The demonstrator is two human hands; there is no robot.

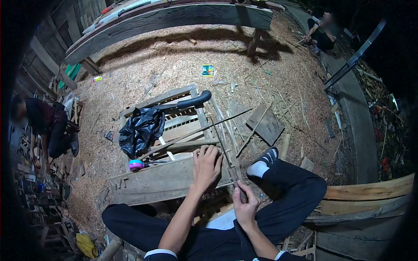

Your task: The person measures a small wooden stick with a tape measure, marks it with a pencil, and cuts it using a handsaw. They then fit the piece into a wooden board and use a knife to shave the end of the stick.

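My right hand (pixel 245 204) is closed round the handle of a handsaw (pixel 223 145), whose long narrow blade points forward and away from me. Just left of the blade, my left hand (pixel 207 165) presses down with bent fingers on a wood strip (pixel 187 146); its palm side is hidden. Under both hands is a low slatted wooden stand, with a wide plank (pixel 152 185) along its near side. A long thin stick (pixel 196 131) lies slantwise across the stand, beyond my left hand. My legs are spread either side of the work.
On the stand lie a black plastic bag (pixel 141 130), a black curved handle (pixel 196 100) and a pink-and-blue round object (pixel 136 165). A square board (pixel 265 124) lies at right among bamboo strips. A long bench (pixel 174 19) stands ahead. People crouch at far left and upper right.
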